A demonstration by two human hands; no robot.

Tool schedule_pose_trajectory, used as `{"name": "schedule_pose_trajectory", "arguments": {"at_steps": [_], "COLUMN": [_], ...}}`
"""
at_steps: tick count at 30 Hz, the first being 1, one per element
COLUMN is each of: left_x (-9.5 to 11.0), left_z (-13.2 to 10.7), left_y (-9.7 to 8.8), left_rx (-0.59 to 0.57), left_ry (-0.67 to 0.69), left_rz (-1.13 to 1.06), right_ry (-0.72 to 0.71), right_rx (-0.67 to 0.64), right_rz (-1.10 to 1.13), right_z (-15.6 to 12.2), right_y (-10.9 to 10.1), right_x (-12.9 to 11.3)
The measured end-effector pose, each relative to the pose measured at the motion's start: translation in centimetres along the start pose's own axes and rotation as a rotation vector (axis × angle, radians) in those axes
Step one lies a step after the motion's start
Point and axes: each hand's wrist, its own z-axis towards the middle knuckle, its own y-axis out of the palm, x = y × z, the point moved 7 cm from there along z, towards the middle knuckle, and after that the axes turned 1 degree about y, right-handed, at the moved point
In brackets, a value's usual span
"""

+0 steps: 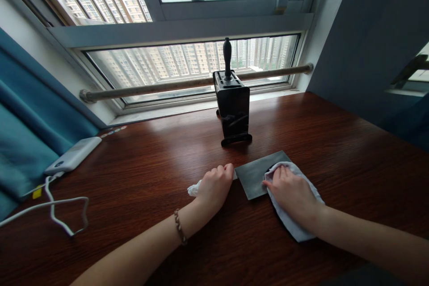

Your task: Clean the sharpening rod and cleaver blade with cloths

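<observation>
My left hand point(216, 184) is closed around the handle end of a cleaver; crumpled white material point(193, 188) sticks out behind the fist, and the handle itself is hidden. The cleaver's wide grey blade point(256, 176) points right, low over the table or lying on it; I cannot tell which. My right hand point(293, 190) presses a white cloth point(303, 228) onto the blade's right part, its fingers bunched in the cloth. Beyond the blade stands a black knife block point(233, 109), with one dark rounded handle point(227, 58) upright in its top.
Both arms reach over a reddish-brown wooden table point(161, 147). At the left lie a white power strip or similar device point(73, 155) and its white cable point(52, 205), near a blue curtain point(43, 107). A window with a metal rail point(161, 90) borders the far side.
</observation>
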Motion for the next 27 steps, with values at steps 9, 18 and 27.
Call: {"name": "schedule_pose_trajectory", "arguments": {"at_steps": [9,18,27], "left_x": [0.0,0.1,0.1], "left_z": [0.1,-0.1,0.1], "left_y": [0.1,0.0,0.0], "left_rx": [-0.007,0.0,-0.011], "left_ry": [0.0,0.002,-0.004], "left_rz": [0.001,-0.001,0.011], "right_ry": [0.092,-0.213,-0.623], "right_rx": [-0.058,0.126,0.33], "right_rz": [-0.067,0.132,0.773], "right_z": [0.2,0.1,0.2], "right_y": [0.8,0.2,-1.1], "right_x": [1.1,-0.9,-1.6]}}
